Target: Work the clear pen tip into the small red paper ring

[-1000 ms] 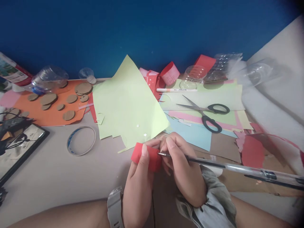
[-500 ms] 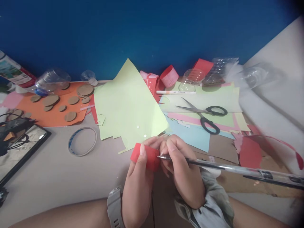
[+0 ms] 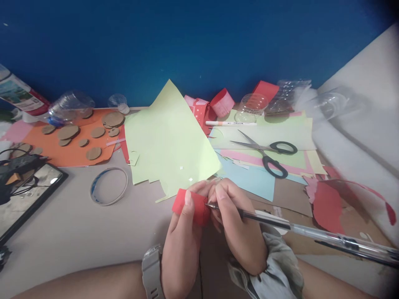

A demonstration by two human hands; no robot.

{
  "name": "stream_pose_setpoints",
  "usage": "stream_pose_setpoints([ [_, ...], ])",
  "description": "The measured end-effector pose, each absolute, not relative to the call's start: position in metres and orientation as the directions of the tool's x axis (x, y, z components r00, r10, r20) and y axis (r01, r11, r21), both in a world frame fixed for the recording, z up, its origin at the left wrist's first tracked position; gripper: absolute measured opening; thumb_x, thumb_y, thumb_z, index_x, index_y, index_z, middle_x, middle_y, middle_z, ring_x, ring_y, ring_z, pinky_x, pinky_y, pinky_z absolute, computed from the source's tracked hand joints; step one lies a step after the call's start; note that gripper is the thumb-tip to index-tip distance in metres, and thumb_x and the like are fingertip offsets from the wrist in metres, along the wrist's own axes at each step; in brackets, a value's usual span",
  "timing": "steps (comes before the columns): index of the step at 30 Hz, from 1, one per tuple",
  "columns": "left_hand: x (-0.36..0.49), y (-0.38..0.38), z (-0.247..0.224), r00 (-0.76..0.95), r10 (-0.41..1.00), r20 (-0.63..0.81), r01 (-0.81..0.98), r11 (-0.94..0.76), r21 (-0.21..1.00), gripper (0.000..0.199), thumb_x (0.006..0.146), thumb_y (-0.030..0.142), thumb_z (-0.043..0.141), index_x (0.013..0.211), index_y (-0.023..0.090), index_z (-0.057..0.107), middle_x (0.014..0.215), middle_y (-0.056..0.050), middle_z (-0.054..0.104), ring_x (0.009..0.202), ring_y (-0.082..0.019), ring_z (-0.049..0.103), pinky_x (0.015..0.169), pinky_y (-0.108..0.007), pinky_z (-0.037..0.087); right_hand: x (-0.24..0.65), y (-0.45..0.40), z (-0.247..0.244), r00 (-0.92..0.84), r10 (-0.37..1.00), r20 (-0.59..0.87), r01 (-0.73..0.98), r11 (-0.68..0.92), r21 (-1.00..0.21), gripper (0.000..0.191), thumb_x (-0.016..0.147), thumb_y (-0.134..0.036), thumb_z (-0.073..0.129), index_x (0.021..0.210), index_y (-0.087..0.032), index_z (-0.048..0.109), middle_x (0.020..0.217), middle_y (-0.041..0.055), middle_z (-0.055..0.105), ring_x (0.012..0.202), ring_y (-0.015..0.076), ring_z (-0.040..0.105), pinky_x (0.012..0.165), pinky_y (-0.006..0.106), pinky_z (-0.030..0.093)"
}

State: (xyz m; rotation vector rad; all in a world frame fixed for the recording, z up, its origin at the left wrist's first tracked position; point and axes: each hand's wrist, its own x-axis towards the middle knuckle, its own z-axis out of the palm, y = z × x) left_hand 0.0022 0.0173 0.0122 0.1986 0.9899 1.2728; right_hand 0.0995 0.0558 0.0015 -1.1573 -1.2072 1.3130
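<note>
My left hand (image 3: 183, 224) pinches a small piece of red paper (image 3: 190, 204), its thumb lying across the front. Dark wavy pen lines run along the paper's right edge. In my right hand (image 3: 232, 207) is a clear-barrelled ballpoint pen (image 3: 289, 226), its metal tip at that marked edge; whether it touches cannot be made out. The pen's long barrel slants away to the lower right. Just beyond both hands lies a large pale green sheet (image 3: 170, 141) with a cut lower edge.
Black-handled scissors (image 3: 264, 147) lie open on coloured paper at right, near a white marker (image 3: 230, 123). Left are a tape ring (image 3: 109, 187), cardboard discs (image 3: 68, 132) on orange paper (image 3: 75, 155), a plastic bottle (image 3: 71, 108) and a dark-framed tablet-like device (image 3: 28, 203).
The pen's back end has tipped slightly lower, while its tip stays by the right edge of the red paper. The view has shifted a little.
</note>
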Motion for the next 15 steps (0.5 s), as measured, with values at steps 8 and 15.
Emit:
stream_pose_setpoints([
  [8,0.005,0.0209,0.0171,-0.044,0.871,-0.49,-0.706,0.32,0.632,0.038,0.111,0.056,0.061,0.121,0.027,0.084,0.134,-0.006,0.084,0.155,-0.034,0.057,0.139,-0.051,0.03,0.1019,0.0536,0.0002,-0.078,0.996,-0.036,-0.073,-0.042,-0.996,0.041,0.111,-0.043,0.061,0.073,-0.027,0.057,0.062,-0.0051,0.046,0.052,0.0161,0.04,0.053,0.032,0.04],
  [15,0.0036,0.0198,0.0165,-0.071,0.859,-0.507,-0.648,0.347,0.678,0.044,0.111,0.06,0.06,0.126,0.025,0.082,0.128,-0.009,0.085,0.134,-0.035,0.07,0.126,-0.054,0.044,0.1022,0.0549,0.0003,-0.09,0.995,0.033,-0.03,0.03,-0.999,0.039,0.112,-0.035,0.06,0.074,-0.026,0.057,0.065,-0.0054,0.047,0.052,0.0146,0.041,0.054,0.031,0.042],
])
